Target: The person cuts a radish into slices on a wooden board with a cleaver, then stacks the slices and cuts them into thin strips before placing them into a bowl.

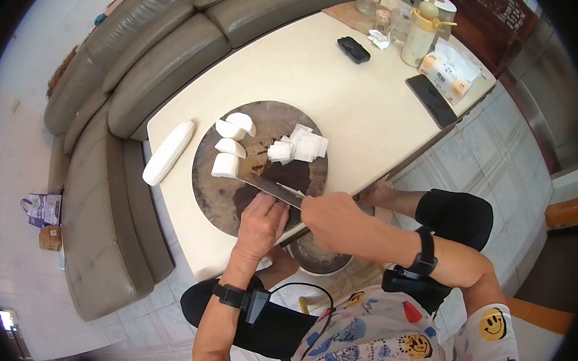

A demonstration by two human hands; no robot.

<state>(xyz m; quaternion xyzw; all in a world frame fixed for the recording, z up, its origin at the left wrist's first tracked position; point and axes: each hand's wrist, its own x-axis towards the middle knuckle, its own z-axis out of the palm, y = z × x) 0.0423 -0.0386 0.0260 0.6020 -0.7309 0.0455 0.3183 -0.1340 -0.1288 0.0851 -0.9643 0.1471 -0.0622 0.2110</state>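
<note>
My right hand [336, 221] is wrapped round the handle of a kitchen knife [268, 186], its blade pointing left across a round dark cutting board [210, 198]. Close against the near side of the blade, my left hand [262, 222] has its fingers curled and pressed down on a piece of white radish, mostly hidden by fingers and blade. A thin white slice [293, 189] shows just beyond the blade. Several thick radish chunks [226, 165] lie at the board's left. Thin square radish slices [301, 146] are heaped at its right. A long peeled radish [169, 152] rests beside the board.
The board sits on a cream table [277, 62]. A phone [431, 100], tissue pack [449, 74], yellow-topped jug [419, 37] and black item [354, 49] stand or lie farther back. Below the table edge is a metal basin [320, 260]. A leather sofa [162, 71] borders the left.
</note>
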